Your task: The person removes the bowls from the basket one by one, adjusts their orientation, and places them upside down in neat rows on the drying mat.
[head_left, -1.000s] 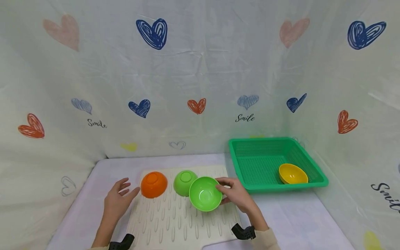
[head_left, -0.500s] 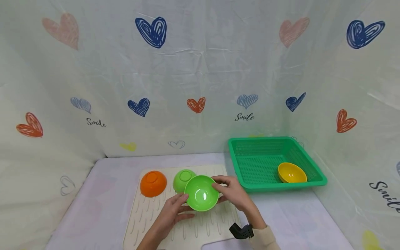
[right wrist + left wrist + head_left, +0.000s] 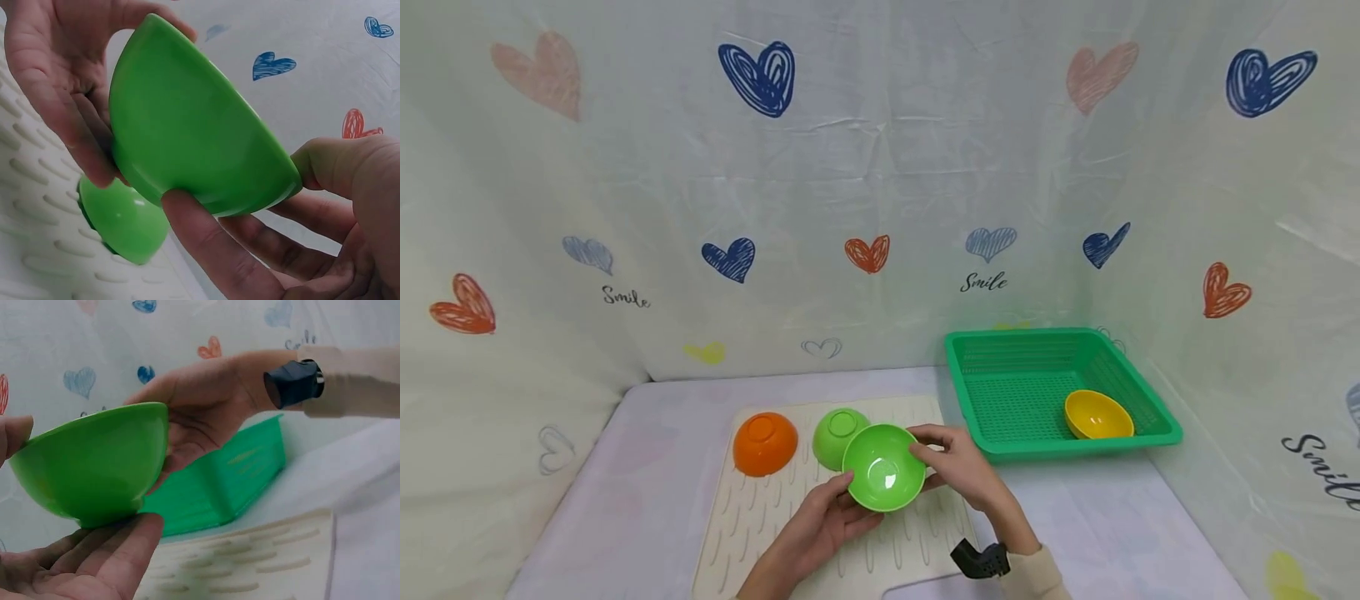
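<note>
A green bowl (image 3: 883,467) is held up between both hands over the cream ridged mat (image 3: 775,533), its open side tilted toward the head camera. My left hand (image 3: 820,525) has its thumb at the rim and its fingers beneath the base, as the left wrist view shows. On the other side, my right hand (image 3: 955,467) grips the bowl with thumb at the rim and fingers along the outer wall (image 3: 194,119). Behind it a second green bowl (image 3: 837,437) lies upside down on the mat, partly hidden. An orange bowl (image 3: 764,444) lies upside down to its left.
A green plastic basket (image 3: 1015,454) stands at the back right of the table, with a yellow bowl (image 3: 1099,415) in its front right corner. A white curtain (image 3: 820,183) printed with hearts encloses the table at the back and sides.
My left hand has come from the left, beside the orange bowl, to the held green bowl and now supports it from below. The bowl has shifted slightly left in my right hand.
</note>
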Demonstrator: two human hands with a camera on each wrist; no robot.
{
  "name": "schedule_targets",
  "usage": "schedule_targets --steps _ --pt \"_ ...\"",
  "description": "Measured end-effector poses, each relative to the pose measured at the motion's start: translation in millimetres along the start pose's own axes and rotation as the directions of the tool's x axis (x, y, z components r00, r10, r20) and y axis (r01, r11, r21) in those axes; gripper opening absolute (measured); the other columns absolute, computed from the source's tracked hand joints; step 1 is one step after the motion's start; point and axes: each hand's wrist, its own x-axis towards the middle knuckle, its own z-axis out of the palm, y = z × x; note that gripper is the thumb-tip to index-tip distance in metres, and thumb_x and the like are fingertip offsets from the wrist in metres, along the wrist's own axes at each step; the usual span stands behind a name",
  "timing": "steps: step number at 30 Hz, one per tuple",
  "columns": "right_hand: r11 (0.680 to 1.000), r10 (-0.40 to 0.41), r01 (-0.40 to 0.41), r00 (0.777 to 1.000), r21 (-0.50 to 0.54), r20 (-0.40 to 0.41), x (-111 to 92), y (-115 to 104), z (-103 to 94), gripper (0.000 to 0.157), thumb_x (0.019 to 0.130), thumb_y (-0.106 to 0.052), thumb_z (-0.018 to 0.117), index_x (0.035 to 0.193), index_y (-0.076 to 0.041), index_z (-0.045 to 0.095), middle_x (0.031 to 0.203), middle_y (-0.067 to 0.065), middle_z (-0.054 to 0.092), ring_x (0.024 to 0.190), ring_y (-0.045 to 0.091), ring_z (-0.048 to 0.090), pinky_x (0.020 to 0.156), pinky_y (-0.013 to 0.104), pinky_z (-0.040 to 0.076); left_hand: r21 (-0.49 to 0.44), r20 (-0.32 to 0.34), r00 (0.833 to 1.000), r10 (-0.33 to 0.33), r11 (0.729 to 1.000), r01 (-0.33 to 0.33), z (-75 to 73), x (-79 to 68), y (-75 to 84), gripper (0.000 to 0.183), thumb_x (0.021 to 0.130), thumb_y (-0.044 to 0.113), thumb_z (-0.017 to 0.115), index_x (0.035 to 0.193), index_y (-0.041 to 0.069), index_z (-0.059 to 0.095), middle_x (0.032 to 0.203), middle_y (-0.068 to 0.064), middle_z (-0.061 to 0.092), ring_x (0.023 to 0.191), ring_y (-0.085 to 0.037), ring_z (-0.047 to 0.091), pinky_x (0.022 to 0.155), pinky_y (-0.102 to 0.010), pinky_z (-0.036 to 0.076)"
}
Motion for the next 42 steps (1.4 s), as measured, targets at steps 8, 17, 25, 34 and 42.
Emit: schedule_targets --steps 8,17,25,34,42 --pt "1.0 0.008 -0.008 0.999 -0.002 -0.034 6 -3 5.0 0.039 0.103 -0.019 0.063 0.136 0.002 0.061 0.126 0.025 0.061 0.095 0.027 0.075 0.07 0.048 0.064 -0.406 0.026 1.0 0.001 0.914 0.01 -5.0 9.9 -4.9 0.07 0.112 0.033 0.039 0.162 0.005 -0.001 0.145 -0.022 0.042 0.129 -0.032 0.061 0.116 -0.044 0.042" --pt "1.0 0.014 -0.014 1.0 -0.006 -0.009 6 -1 0.1 0.043 0.105 -0.023 0.061 0.139 0.002 0.059 0.131 0.024 0.061 0.097 0.025 0.074 0.075 0.044 0.065 -0.341 0.046 0.998 0.032 0.94 -0.014 -5.2 9.9 0.9 0.062 0.112 0.025 0.039 0.158 0.003 0.004 0.14 -0.02 0.05 0.126 -0.029 0.063 0.113 -0.043 0.045" --pt "0.996 0.028 -0.031 0.999 -0.081 -0.037 3 -2 -6.5 0.046 0.106 -0.032 0.059 0.141 -0.002 0.059 0.144 0.025 0.056 0.129 0.039 0.061 0.088 0.038 0.062 0.003 0.026 0.997 0.073 0.997 -0.073 -7.6 7.8 3.5 0.052 0.108 0.014 0.048 0.153 -0.008 0.035 0.133 -0.008 0.065 0.118 -0.02 0.067 0.103 -0.035 0.055" --pt "0.983 -0.02 -0.001 0.993 -0.183 -0.116 -1 -6 -11.2 0.051 0.102 -0.032 0.065 0.146 -0.008 0.055 0.145 0.018 0.059 0.133 0.036 0.059 0.106 0.048 0.053 0.389 -0.146 0.972 0.185 0.914 -0.116 1.2 8.1 12.1 0.077 0.089 0.01 0.079 0.153 -0.006 0.039 0.147 -0.026 0.047 0.114 -0.026 0.069 0.088 -0.035 0.062" --pt "0.967 -0.119 0.073 0.976 -0.242 -0.18 -2 -9 -2.8 0.074 0.095 -0.028 0.074 0.158 -0.01 0.039 0.161 0.017 0.041 0.151 0.04 0.035 0.115 0.054 0.043 0.708 -0.156 0.922 0.355 0.691 -0.146 12.7 6.7 21.4 0.083 0.077 0.013 0.091 0.148 0.002 0.05 0.15 -0.025 0.048 0.136 -0.048 0.052 0.095 -0.042 0.059"
